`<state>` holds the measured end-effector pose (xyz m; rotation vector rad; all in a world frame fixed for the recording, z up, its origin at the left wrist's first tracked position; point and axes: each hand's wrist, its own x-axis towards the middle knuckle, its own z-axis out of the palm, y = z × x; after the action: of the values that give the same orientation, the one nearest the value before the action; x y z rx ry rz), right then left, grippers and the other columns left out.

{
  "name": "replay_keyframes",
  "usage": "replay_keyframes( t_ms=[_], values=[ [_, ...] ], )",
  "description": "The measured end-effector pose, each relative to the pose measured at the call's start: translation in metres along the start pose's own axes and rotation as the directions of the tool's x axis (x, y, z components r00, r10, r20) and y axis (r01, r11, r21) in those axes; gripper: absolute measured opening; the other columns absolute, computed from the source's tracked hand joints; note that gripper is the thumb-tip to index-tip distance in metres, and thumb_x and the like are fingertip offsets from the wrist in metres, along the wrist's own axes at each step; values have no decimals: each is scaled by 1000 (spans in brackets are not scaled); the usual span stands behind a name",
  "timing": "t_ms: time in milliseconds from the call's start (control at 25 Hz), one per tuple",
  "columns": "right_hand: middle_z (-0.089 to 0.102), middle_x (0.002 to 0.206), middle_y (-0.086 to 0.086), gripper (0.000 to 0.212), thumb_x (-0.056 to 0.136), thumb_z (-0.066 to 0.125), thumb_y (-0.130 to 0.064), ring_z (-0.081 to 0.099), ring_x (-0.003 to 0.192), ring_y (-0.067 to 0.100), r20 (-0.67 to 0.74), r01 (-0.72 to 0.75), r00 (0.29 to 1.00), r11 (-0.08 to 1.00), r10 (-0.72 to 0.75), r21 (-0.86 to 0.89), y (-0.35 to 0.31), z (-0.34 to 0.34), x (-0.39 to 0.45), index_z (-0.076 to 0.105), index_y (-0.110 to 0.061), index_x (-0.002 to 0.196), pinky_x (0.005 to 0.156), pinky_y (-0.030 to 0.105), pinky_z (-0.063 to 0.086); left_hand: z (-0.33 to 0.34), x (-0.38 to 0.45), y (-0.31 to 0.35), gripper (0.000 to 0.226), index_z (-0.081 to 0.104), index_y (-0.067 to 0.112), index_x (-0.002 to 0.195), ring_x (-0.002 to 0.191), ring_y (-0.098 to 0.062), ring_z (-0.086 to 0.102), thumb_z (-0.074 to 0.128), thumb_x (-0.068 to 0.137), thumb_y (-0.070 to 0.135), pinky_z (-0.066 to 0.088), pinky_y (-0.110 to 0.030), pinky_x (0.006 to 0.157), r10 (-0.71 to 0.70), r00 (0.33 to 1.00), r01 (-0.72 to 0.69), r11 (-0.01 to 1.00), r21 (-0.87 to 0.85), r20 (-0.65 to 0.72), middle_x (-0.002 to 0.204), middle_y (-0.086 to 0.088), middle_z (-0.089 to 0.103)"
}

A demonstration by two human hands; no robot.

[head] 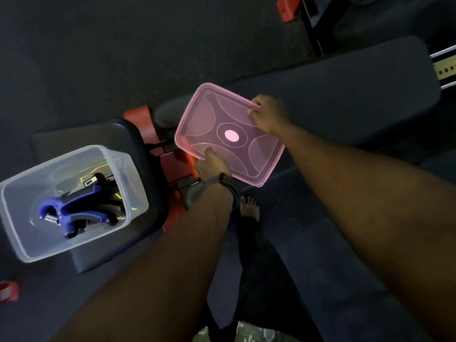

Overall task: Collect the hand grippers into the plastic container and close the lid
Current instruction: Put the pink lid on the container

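A clear plastic container (pixel 22 239) stands open on a dark padded seat at the left. Inside it lie hand grippers: a blue one with a steel spring (pixel 69 209) on top, and black ones (pixel 103 183) beneath. The translucent pink lid (pixel 222 119) is held in the air to the right of the container, apart from it. My left hand (pixel 212 165), with a watch on the wrist, grips the lid's near edge. My right hand (pixel 270 113) pinches its far right edge.
The dark padded seat (pixel 138 134) has a red metal frame (pixel 138 117) behind it. A long dark bench pad (pixel 345 99) runs at the right. My bare foot (pixel 250 207) rests on the dark floor. Another red object (pixel 8 291) lies at the left edge.
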<state>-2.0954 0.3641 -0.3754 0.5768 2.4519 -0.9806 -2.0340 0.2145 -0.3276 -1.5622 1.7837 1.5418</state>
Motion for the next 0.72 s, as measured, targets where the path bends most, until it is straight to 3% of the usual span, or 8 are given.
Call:
replay_keyframes(
  t_ms=[80, 280, 400, 440, 560, 640, 720],
  values=[
    [69, 118, 13, 23, 102, 53, -19, 59, 95, 16, -31, 33, 999, 999, -32, 30, -6, -5, -7, 66, -8, 118, 80, 27, 43, -5, 4, 3, 76, 56, 2, 124, 109, -36, 63, 50, 67, 51, 50, -47, 99, -19, 1000, 19, 999, -26, 11, 124, -17, 64],
    [70, 117, 11, 24, 102, 53, -22, 61, 100, 16, -83, 152, 986, 984, -144, 98, -53, -29, -45, 68, -9, 116, 82, 27, 46, -46, -21, 35, 87, 41, 9, 141, 119, -33, 57, 56, 76, 64, 45, -51, 105, -38, 988, 53, 993, -104, 146, 130, -10, 55],
    [73, 111, 11, 23, 100, 56, -22, 66, 101, 23, -167, 237, 962, 964, -216, 117, -97, -46, -80, 71, -10, 111, 85, 34, 53, -77, -4, 47, 108, 49, 18, 135, 113, -33, 62, 55, 45, 79, 48, -53, 102, -16, 967, 57, 987, -152, 254, 132, -9, 62],
    [74, 110, 10, 23, 99, 57, -23, 67, 99, 23, -204, 267, 948, 959, -243, 96, -113, -52, -92, 72, -10, 111, 84, 33, 52, -92, -13, 60, 104, 52, 18, 132, 111, -32, 63, 56, 48, 79, 49, -51, 101, 0, 954, 58, 981, -186, 301, 132, -11, 63],
    [75, 108, 8, 22, 98, 60, -23, 65, 93, 18, -288, 368, 895, 929, -340, 45, -175, -60, -138, 73, -12, 111, 81, 30, 50, -166, -63, 109, 70, 52, 12, 134, 114, -30, 60, 49, 88, 64, 49, -43, 97, 72, 901, 72, 948, -311, 427, 136, -10, 59],
    [75, 105, 3, 20, 95, 63, -24, 68, 93, 17, -303, 464, 852, 883, -426, 63, -222, -52, -173, 74, -15, 110, 86, 35, 55, -221, -60, 129, 78, 48, 8, 138, 125, -35, 52, 37, 91, 69, 44, -43, 92, 83, 863, 97, 941, -325, 498, 142, -14, 51],
    [75, 103, -1, 21, 91, 69, -25, 68, 91, 14, -296, 577, 787, 815, -541, 44, -262, -30, -212, 76, -16, 109, 86, 26, 54, -286, -45, 150, 96, 50, 8, 136, 138, -41, 38, 31, 81, 84, 40, -55, 100, 66, 829, 177, 911, -372, 555, 149, -25, 39]
  ],
)
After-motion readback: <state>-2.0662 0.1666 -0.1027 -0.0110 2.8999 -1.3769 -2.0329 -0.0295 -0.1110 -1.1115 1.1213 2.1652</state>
